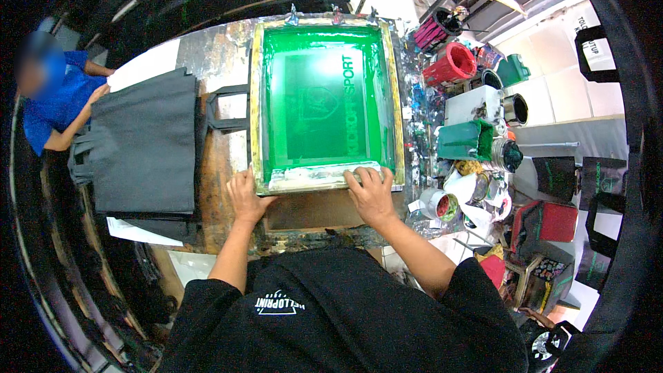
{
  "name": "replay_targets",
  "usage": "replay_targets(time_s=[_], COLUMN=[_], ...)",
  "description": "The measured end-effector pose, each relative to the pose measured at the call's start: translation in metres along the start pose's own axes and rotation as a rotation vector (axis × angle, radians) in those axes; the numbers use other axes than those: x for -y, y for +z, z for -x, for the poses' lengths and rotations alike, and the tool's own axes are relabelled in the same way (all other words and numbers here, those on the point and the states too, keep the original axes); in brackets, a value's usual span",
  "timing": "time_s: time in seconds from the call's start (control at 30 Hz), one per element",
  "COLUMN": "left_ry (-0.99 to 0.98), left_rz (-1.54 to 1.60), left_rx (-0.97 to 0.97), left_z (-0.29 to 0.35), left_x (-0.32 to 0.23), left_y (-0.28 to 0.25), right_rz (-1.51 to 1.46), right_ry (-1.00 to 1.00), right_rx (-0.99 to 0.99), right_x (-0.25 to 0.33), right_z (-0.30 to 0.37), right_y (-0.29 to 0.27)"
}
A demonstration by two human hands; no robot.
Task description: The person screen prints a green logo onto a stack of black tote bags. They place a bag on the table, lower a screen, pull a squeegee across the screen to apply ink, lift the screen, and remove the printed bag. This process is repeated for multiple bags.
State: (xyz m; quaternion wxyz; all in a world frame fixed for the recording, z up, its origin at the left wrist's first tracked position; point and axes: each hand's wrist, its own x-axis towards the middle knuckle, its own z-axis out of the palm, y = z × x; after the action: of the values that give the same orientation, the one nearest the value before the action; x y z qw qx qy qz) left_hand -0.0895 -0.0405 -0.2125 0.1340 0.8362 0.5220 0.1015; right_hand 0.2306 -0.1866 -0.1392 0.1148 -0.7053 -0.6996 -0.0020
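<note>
A screen printing frame [257, 97] with a green ink-covered mesh lies on the table in front of me. Dark lettering and an emblem show through the mesh. Along its near inner side rests a pale, ink-smeared squeegee [311, 177]. My right hand [371, 197] has its fingers curled over the frame's near edge, close to the squeegee's right end. At the near left corner, my left hand [246, 197] lies against the frame with its thumb stretched out to the side. From under the frame's left side sticks out a black bag handle [222, 107].
Left of the frame lies a stack of black fabric bags [145, 145]; a person in blue [62, 100] reaches toward it. Metal clamps [336, 17] hold the frame's far end. A red ink container [449, 63], a green one [466, 141] and an open can [438, 205] crowd the right.
</note>
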Motion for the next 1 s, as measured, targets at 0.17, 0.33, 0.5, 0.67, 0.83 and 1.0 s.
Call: replay_targets(time_s=[0.17, 0.33, 0.5, 0.67, 0.83, 1.0], left_ry=[0.029, 0.016, 0.106, -0.029, -0.030, -0.050], left_rz=[0.071, 0.095, 0.093, 0.267, 0.508, 0.985], left_rx=[-0.116, -0.156, -0.216, -0.131, -0.245, -0.330], left_z=[0.004, 0.003, 0.001, 0.003, -0.006, -0.031], left_x=[0.003, -0.002, -0.001, -0.006, -0.027, -0.052], left_y=[0.005, -0.007, -0.020, -0.033, -0.064, -0.105], right_rz=[-0.039, -0.047, -0.061, -0.052, -0.010, 0.020], right_ry=[0.032, 0.033, 0.055, 0.059, 0.034, -0.024], right_rx=[-0.003, -0.016, -0.050, -0.073, -0.176, -0.320], right_x=[0.003, 0.003, 0.008, 0.013, 0.014, 0.007], right_z=[-0.001, -0.008, -0.016, -0.026, -0.040, -0.081], right_y=[-0.004, -0.017, -0.041, -0.070, -0.101, -0.139])
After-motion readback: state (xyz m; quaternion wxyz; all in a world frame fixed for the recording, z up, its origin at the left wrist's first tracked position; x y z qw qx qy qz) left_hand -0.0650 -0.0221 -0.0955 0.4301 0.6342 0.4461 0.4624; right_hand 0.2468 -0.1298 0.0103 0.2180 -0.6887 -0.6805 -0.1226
